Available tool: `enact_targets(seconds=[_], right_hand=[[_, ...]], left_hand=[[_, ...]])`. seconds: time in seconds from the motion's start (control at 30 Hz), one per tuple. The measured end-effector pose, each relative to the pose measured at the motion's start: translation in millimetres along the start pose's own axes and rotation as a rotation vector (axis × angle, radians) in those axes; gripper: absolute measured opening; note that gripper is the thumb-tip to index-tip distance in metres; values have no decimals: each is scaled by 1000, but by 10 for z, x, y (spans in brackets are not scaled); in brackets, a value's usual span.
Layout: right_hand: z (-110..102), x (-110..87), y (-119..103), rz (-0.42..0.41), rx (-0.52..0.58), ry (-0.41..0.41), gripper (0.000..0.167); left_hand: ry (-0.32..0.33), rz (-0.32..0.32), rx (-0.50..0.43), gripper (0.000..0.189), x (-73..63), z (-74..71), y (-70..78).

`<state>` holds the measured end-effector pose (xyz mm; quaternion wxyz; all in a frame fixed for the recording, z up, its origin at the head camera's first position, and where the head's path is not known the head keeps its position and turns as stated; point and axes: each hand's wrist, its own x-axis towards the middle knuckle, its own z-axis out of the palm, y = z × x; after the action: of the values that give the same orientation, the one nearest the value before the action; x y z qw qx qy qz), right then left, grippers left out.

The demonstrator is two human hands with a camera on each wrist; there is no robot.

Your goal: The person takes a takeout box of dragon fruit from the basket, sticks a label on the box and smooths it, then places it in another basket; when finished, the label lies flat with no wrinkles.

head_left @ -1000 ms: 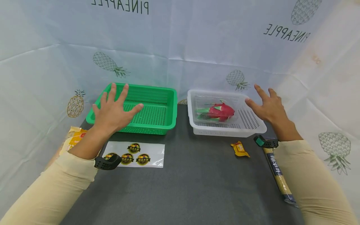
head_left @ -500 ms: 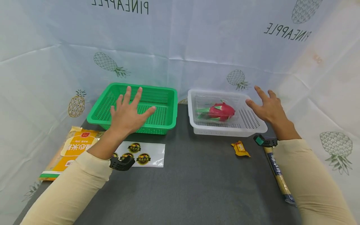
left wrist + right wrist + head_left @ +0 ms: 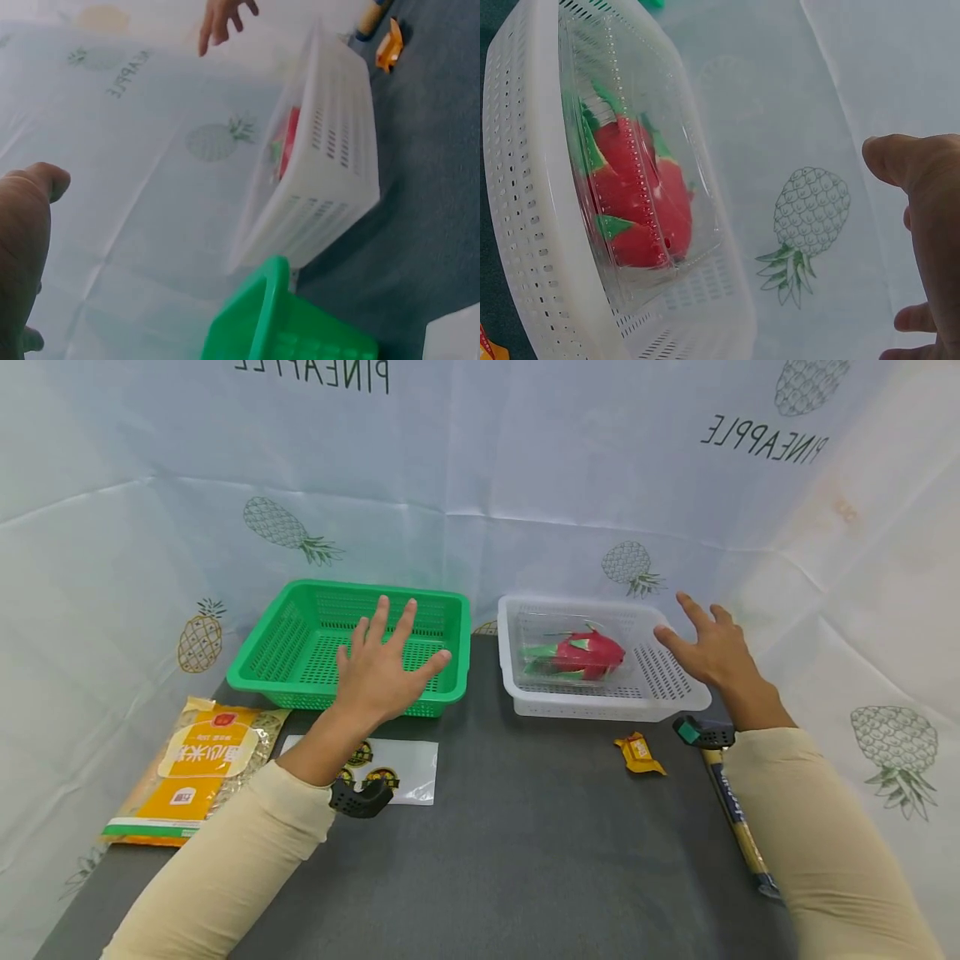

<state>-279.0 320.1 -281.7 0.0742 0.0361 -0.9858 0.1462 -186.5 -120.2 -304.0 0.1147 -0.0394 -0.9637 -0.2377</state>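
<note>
A person in cream sleeves (image 3: 232, 860) reaches both arms across a dark grey desk (image 3: 525, 860). Partly hidden by the right sleeve lies a long navy-and-gold packet (image 3: 742, 831); on the far left, a yellow-labelled bag of grain (image 3: 191, 768) rests at an angle. Beside the bag, a white sheet of round black-and-gold stickers (image 3: 412, 768) shows partly behind the left forearm, while a small orange-wrapped packet (image 3: 640, 753) sits to the right. Dark bands (image 3: 362, 799) circle both wrists.

The left hand (image 3: 382, 677) is raised in front of a green basket (image 3: 292, 689), thumb and fingers spread apart. The right hand (image 3: 716, 652), its fingers also apart, hangs in the air near the right end of a white basket (image 3: 600, 706). Inside that basket, toward its left side, a red dragon fruit (image 3: 588, 656) with green tips lies in a clear plastic box (image 3: 555, 627). The baskets stand side by side, a narrow gap between them. Behind them hangs pale cloth (image 3: 480, 468) printed with pineapples and mirrored lettering.
</note>
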Motion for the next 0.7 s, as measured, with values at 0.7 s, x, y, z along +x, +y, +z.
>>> enact_targets(seconds=[0.7], right_hand=[[109, 48, 83, 31, 37, -24, 80]], left_hand=[[2, 77, -80, 82, 108, 442, 333]])
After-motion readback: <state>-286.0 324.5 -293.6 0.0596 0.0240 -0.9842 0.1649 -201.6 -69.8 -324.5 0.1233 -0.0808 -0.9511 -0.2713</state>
